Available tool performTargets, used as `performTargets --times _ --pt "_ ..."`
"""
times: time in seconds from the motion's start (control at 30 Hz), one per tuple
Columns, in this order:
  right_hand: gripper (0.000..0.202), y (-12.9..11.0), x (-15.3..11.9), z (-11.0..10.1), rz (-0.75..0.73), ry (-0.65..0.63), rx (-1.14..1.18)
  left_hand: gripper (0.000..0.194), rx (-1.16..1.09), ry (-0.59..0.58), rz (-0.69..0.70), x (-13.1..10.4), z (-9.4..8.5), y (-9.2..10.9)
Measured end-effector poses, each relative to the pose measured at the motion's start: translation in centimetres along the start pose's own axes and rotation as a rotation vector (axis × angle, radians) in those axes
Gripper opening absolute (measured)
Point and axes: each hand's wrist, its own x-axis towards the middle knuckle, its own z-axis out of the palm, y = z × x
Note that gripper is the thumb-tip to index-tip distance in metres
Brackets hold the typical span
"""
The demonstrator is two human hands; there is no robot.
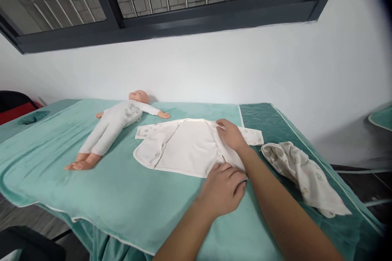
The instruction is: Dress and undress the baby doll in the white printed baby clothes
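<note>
A small white baby shirt [190, 147] lies spread open on the green bed cover, its two printed sleeves stretched out to the sides. My left hand [223, 189] is at the shirt's lower right edge, its fingers curled on the cloth. Higher up, my right hand [231, 133] pinches the shirt near the base of the right sleeve. A baby doll [118, 120] in a white outfit lies on its back to the left of the shirt, arms spread.
A crumpled printed white garment [303, 175] lies on the darker green quilted cover [255, 114] at the right. Behind the bed [101, 195] stand a white wall and a barred window. A black chair part [30, 244] shows at bottom left.
</note>
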Motion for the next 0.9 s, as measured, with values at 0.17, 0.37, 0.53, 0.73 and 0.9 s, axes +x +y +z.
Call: performTargets --times 0.17,0.37,0.53,0.73,0.9 --pt "0.014 -0.3 2.7 1.1 0.006 -0.134 -0.051 0.024 0.067 -0.02 -0.024 0.3 0.0 0.1" --pt "0.014 1.1 4.5 1.3 0.057 -0.173 -0.043 0.019 0.128 -0.003 -0.057 0.3 0.6 0.0" --pt "0.013 1.1 4.4 1.9 0.034 -0.107 -0.067 0.019 0.139 -0.007 -0.045 0.3 0.7 -0.1" --pt "0.023 0.4 3.4 0.3 0.062 -0.023 -0.111 0.02 0.133 0.013 -0.046 0.5 0.9 -0.3" --pt "0.03 2.2 1.4 -3.5 0.263 -0.04 -0.168 0.012 -0.079 0.165 -0.218 0.6 1.0 -1.0"
